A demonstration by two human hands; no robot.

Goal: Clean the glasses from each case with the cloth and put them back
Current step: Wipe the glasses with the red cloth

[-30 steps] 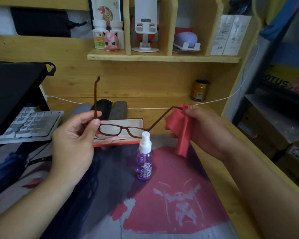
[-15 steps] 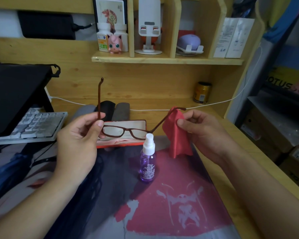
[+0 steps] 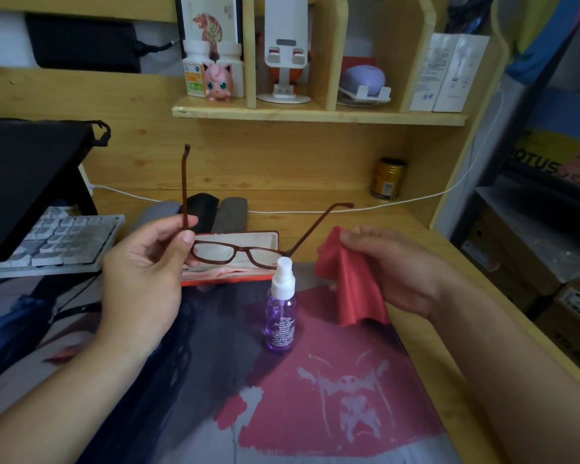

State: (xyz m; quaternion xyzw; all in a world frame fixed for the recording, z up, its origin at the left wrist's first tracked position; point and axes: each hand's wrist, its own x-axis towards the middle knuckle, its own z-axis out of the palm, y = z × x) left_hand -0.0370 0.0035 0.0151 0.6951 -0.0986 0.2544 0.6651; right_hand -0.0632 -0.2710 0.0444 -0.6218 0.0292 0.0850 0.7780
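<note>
Wiping should be done lens by lens, judged from the hold: the brown-framed glasses [image 3: 238,252], temples unfolded, are pinched at one hinge by the left hand [image 3: 144,272] above the open red case [image 3: 230,274] at the desk mat's far edge. The red cloth [image 3: 352,283] is gripped by the right hand [image 3: 399,269], beside the spray bottle [image 3: 281,309].

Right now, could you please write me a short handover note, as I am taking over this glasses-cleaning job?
Left hand pinches the brown plastic-framed glasses at one hinge, temples unfolded, held above the open red glasses case.
Right hand pinches the red cleaning cloth, apart from the glasses.
The purple spray bottle stands on the desk mat; three closed cases, light grey, black and dark grey, lie behind.
Done: this pair is out.
Left: wipe, fold, return to case; then the others.
</note>
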